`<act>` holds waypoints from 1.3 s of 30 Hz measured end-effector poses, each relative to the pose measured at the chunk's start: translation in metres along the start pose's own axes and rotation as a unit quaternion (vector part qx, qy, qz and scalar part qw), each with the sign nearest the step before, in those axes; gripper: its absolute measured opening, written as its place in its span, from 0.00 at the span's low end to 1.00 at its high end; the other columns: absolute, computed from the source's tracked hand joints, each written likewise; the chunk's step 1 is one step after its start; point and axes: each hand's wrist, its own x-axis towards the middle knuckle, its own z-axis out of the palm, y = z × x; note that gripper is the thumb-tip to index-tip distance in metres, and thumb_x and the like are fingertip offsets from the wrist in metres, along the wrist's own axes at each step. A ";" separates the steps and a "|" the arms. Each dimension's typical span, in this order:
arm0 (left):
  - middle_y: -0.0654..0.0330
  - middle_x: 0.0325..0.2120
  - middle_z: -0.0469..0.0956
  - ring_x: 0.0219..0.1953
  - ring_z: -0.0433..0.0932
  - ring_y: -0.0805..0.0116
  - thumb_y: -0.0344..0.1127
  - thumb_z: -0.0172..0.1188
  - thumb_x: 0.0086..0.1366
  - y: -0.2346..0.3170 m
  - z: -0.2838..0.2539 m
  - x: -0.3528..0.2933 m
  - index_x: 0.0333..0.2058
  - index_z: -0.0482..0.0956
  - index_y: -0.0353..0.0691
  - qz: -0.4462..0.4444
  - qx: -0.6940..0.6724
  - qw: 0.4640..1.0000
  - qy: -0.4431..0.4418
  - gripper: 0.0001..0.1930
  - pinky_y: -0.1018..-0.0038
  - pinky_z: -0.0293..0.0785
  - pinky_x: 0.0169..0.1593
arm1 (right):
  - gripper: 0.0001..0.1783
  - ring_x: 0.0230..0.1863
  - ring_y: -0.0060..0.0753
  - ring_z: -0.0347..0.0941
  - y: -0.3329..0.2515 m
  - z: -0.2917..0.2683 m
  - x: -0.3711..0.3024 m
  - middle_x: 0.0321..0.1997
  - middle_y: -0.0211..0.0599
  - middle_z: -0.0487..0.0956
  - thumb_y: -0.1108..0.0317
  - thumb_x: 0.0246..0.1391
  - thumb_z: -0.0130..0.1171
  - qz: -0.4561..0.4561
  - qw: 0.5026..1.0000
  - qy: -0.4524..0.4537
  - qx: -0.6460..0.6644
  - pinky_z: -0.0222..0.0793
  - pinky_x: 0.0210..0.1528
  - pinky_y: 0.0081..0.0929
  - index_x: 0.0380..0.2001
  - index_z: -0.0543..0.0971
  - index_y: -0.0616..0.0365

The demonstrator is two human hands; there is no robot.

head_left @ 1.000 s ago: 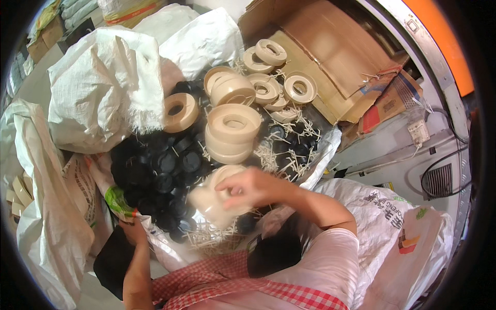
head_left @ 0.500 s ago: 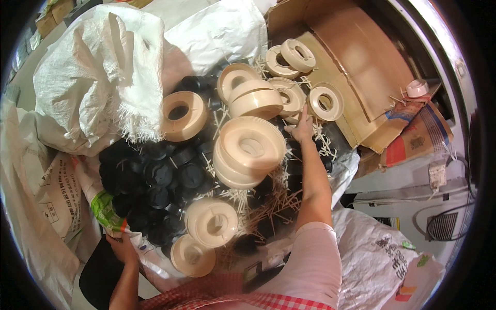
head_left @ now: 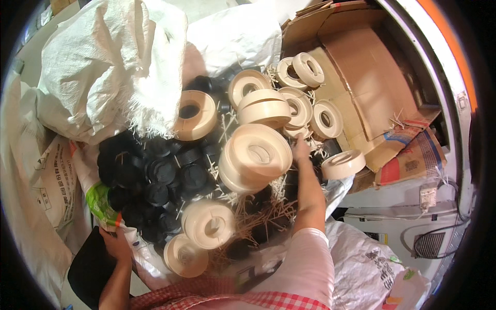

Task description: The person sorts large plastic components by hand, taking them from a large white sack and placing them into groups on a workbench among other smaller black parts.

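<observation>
My right hand (head_left: 301,149) reaches to the near side of the beige plastic rings (head_left: 298,108) at the upper right of the pile. Its fingertips are blurred beside the lowest ring there, and whether they grip it cannot be made out. A large stepped beige ring stack (head_left: 256,157) stands just left of this hand. A separate beige ring (head_left: 343,164) lies tilted right of my forearm. At lower left my left hand (head_left: 115,243) is closed on the edge of the printed white sack (head_left: 139,248), against a black panel (head_left: 88,271).
Round black plastic parts (head_left: 160,170) fill the pile's left side. Thin beige sticks (head_left: 258,214) lie scattered among the pieces. A bunched white woven sack (head_left: 103,72) rises at far left. An open cardboard box (head_left: 361,77) stands at far right, above a white cabinet (head_left: 403,222) with a cable.
My right hand has drawn slightly back toward me. The small-looking ring on the far-right cardboard is gone from there, and a ring now lies beside my right forearm. The view has shifted a little.
</observation>
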 end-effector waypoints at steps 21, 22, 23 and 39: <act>0.42 0.47 0.72 0.48 0.72 0.45 0.47 0.53 0.57 -0.004 0.010 0.004 0.59 0.57 0.35 0.036 -0.009 0.998 0.041 0.34 0.59 0.66 0.50 | 0.25 0.39 0.37 0.74 -0.025 -0.099 -0.019 0.36 0.44 0.78 0.61 0.44 0.62 -0.119 0.970 0.194 0.088 0.68 0.43 0.33 0.44 0.73 0.64; 0.42 0.47 0.72 0.48 0.73 0.45 0.47 0.53 0.57 0.003 0.003 0.000 0.59 0.57 0.35 0.010 0.011 0.999 0.032 0.34 0.60 0.67 0.50 | 0.33 0.44 0.45 0.73 -0.031 -0.090 -0.009 0.41 0.49 0.77 0.54 0.42 0.64 -0.048 0.977 0.141 0.153 0.67 0.48 0.37 0.47 0.71 0.67; 0.42 0.47 0.73 0.48 0.73 0.46 0.47 0.53 0.58 0.009 0.000 -0.002 0.59 0.57 0.34 -0.011 0.025 0.999 0.018 0.34 0.61 0.67 0.50 | 0.33 0.44 0.45 0.73 -0.020 -0.071 0.007 0.41 0.49 0.77 0.54 0.42 0.64 -0.052 0.977 0.139 0.154 0.67 0.48 0.37 0.47 0.71 0.67; 0.43 0.45 0.73 0.47 0.73 0.46 0.44 0.54 0.57 -0.005 0.006 0.001 0.59 0.57 0.40 0.014 0.005 0.999 0.037 0.33 0.61 0.67 0.49 | 0.50 0.61 0.56 0.59 -0.032 -0.055 0.010 0.57 0.63 0.66 0.33 0.41 0.54 -0.013 0.997 -0.027 -0.073 0.53 0.61 0.46 0.55 0.62 0.68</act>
